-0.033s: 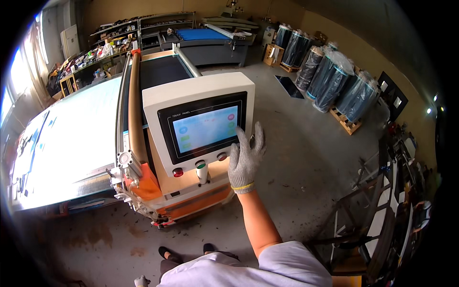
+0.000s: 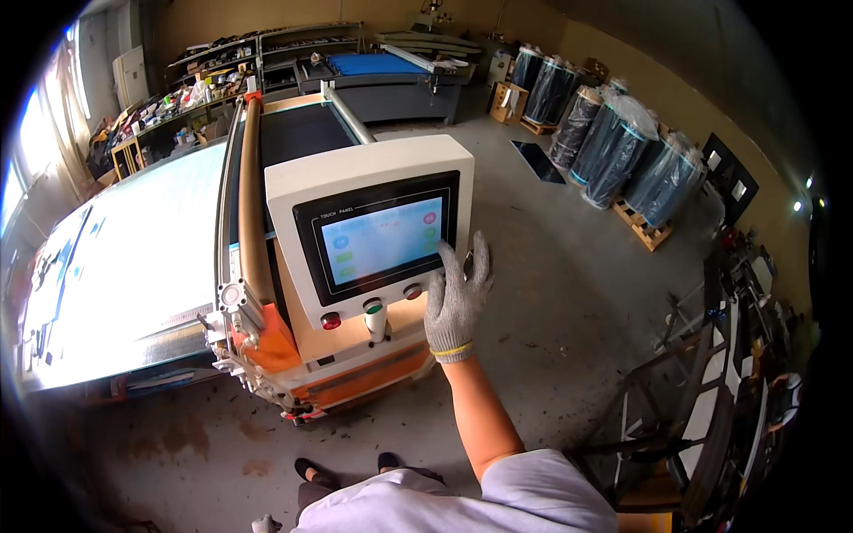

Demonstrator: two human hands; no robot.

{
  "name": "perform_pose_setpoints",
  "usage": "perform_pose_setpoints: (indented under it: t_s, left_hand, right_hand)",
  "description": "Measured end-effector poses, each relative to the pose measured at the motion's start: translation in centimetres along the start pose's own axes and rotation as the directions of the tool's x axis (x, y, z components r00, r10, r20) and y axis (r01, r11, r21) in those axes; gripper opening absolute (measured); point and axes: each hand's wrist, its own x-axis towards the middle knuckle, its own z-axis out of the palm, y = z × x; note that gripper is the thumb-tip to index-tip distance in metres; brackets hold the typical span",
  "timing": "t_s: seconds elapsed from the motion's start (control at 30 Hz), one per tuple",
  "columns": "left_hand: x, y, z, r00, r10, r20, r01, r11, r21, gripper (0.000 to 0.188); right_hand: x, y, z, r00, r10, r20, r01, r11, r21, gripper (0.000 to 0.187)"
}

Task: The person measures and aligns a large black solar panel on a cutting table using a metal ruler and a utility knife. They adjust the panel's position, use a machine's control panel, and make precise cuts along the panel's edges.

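Observation:
In a grey knit glove with a yellow cuff band, my right hand (image 2: 456,306) is raised at the right edge of a white control panel (image 2: 369,158). Its fingers are spread and nothing is in them. The index fingertip is over the lower right of the lit touch screen (image 2: 382,242); whether it touches cannot be made out. Below the screen are a red button (image 2: 330,321), a green button (image 2: 372,306) and another reddish button (image 2: 412,290). My left hand (image 2: 266,524), also gloved, hangs low at the bottom edge, mostly cut off, its fingers unclear.
The panel stands on a white post (image 2: 377,324) at the end of a machine with a long brown roller (image 2: 251,195) and orange lower parts (image 2: 364,377). A bright wide table (image 2: 124,258) extends left. Wrapped rolls (image 2: 613,147) stand on pallets at far right; metal frames (image 2: 702,400) crowd the near right.
My right hand has dropped very slightly beside the screen. The panel and the machine look the same.

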Motion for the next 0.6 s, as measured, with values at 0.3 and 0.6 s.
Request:
perform_pose_setpoints:
  t_s: [0.3, 0.6]
  left_hand:
    - [-3.0, -0.1, 0.8, 0.995, -0.096, -0.006, 0.095, 0.994, -0.048, 0.05]
    - [-3.3, 2.8, -2.8, 0.993, -0.115, 0.01, 0.113, 0.944, -0.311, 0.046]
  right_hand:
    - [-0.9, 0.8, 0.6, 0.999, -0.021, 0.036, 0.023, 0.998, -0.055, 0.039]
    - [-12.4, -7.2, 1.7, 0.877, -0.398, 0.268, 0.186, 0.798, 0.573, 0.027]
